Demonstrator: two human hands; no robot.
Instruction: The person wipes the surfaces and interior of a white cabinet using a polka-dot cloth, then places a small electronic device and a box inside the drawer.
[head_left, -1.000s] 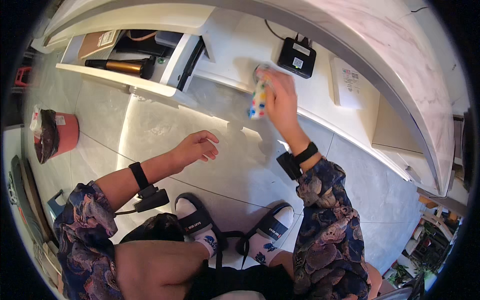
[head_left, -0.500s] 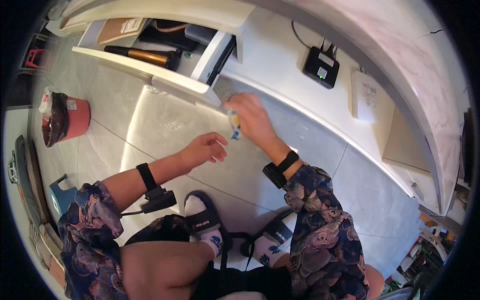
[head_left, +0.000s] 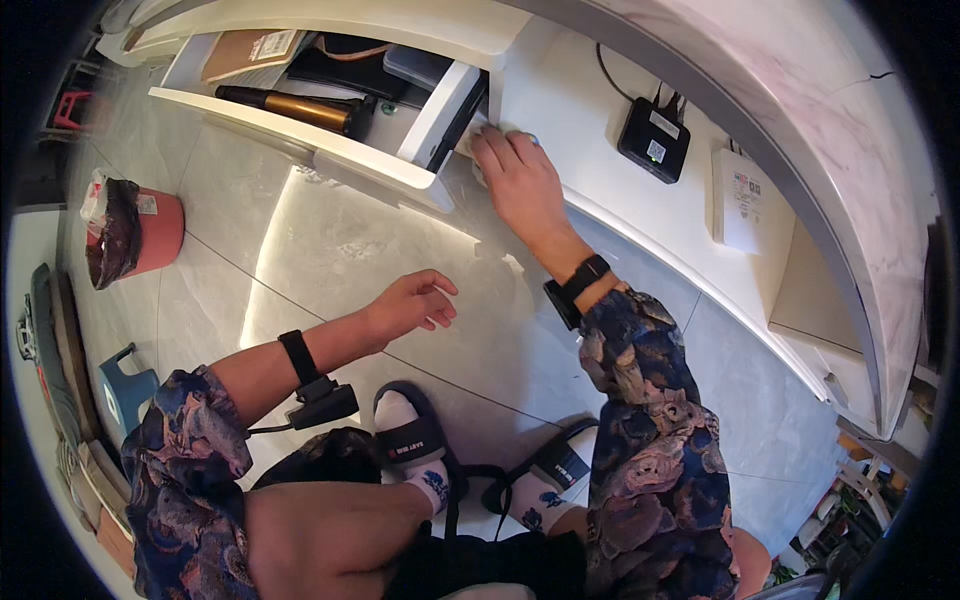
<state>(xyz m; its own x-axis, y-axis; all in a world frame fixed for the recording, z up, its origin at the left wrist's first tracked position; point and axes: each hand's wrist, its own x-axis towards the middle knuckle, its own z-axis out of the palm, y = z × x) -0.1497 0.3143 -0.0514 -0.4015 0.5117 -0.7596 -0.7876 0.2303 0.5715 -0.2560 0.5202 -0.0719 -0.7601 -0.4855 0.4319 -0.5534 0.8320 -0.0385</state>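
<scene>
My right hand point(head_left: 518, 185) is at the front edge of the white cabinet shelf point(head_left: 575, 135), just right of the open drawer point(head_left: 395, 165). Its fingers curl down over a small plastic packet point(head_left: 534, 139); only a blue bit shows past the fingers, the rest is hidden under them. Above the tiled floor, my left hand point(head_left: 412, 303) hangs with loosely bent fingers apart and holds nothing. The drawer has a black-and-gold cylinder point(head_left: 300, 108), a brown notebook point(head_left: 245, 55), a dark pouch point(head_left: 350, 75) and a grey case point(head_left: 415, 67) inside.
On the shelf sit a black box with cables point(head_left: 653, 140) and a white box point(head_left: 740, 200). A pink bin point(head_left: 155, 230) with a dark liner stands at the left, near a blue stool point(head_left: 127, 385). My slippered feet point(head_left: 410, 435) rest on the floor.
My right hand has moved up and away from me, from above the floor to the shelf edge, taking the packet along. My left hand has barely moved.
</scene>
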